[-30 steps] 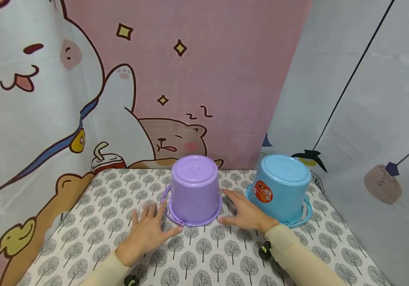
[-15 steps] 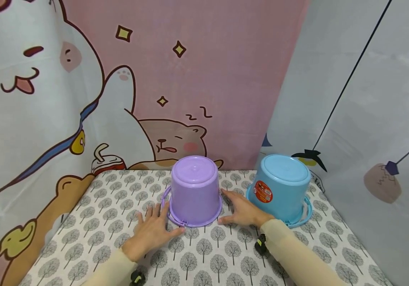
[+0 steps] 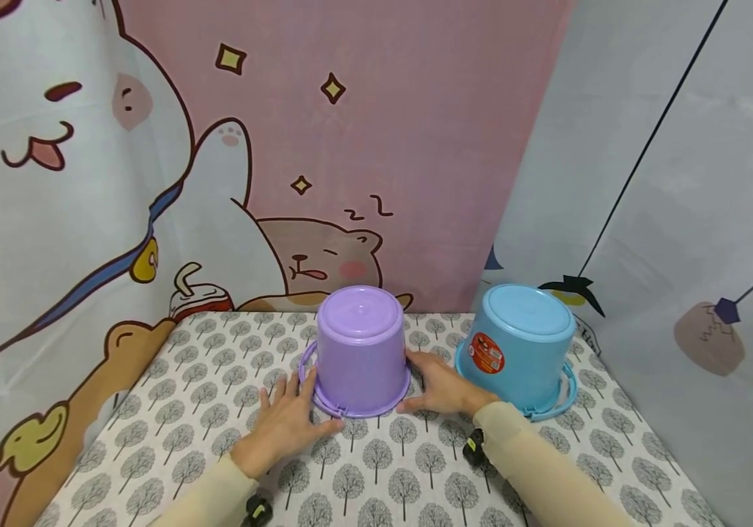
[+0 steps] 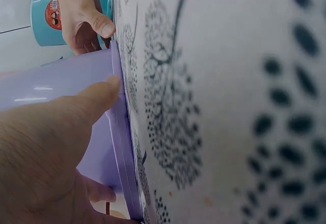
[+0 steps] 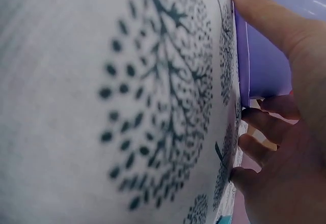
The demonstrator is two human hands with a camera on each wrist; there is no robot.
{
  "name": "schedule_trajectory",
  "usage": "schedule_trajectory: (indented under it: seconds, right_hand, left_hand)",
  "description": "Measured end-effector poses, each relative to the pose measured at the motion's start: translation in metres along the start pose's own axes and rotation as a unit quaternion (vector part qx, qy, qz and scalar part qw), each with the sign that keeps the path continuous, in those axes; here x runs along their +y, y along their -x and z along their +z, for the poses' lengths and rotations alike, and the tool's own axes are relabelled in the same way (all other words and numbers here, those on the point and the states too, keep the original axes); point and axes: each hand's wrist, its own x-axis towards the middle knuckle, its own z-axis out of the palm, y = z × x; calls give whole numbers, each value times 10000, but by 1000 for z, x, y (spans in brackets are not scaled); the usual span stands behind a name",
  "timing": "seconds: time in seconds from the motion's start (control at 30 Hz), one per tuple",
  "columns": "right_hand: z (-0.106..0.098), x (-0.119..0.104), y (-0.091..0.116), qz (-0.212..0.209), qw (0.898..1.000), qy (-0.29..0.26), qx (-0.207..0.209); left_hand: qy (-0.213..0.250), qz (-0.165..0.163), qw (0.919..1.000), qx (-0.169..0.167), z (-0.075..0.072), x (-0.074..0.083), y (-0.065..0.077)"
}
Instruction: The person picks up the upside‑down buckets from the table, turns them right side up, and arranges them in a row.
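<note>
A purple bucket (image 3: 360, 359) stands upside down on the tree-print cloth (image 3: 343, 483), its handle (image 3: 304, 359) low on the left. My left hand (image 3: 287, 424) is at the bucket's left front, fingers spread beside the handle and rim. In the left wrist view its thumb (image 4: 104, 96) lies over the rim; firm contact is hard to judge. My right hand (image 3: 442, 384) is at the right side, between the two buckets. The right wrist view has its fingertips (image 5: 249, 116) by the purple rim (image 5: 244, 61). Neither hand grips anything.
An upside-down light blue bucket (image 3: 527, 351) with a red sticker (image 3: 486, 353) stands close to the right hand and forearm. Its handle (image 3: 568, 391) sticks out at the right. A cartoon-print curtain (image 3: 416, 146) hangs behind the table.
My left hand has moved right and slightly forward to the purple bucket's side. The right hand has shifted slightly left toward it. Both buckets stay in place.
</note>
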Motion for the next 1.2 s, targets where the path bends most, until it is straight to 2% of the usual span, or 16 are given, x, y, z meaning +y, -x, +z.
schedule_trajectory:
  seconds: [0.53,0.77,0.97,1.2]
  right_hand:
    - [-2,-3,0,-240,9992,-309,-38]
    - [-1,-5,1,106,9997,-213,-71]
    - [-1,-8,4,426,9990,-129,-68]
    - [-1,-11,6,433,9989,-166,5]
  left_hand:
    - [421,137,9980,450,3,9,-4]
    - [807,182,9946,632,1,12,-4]
    - [1234,44,9906,582,-2,14,-3]
    - [1435,155,9852,921,-2,17,-2]
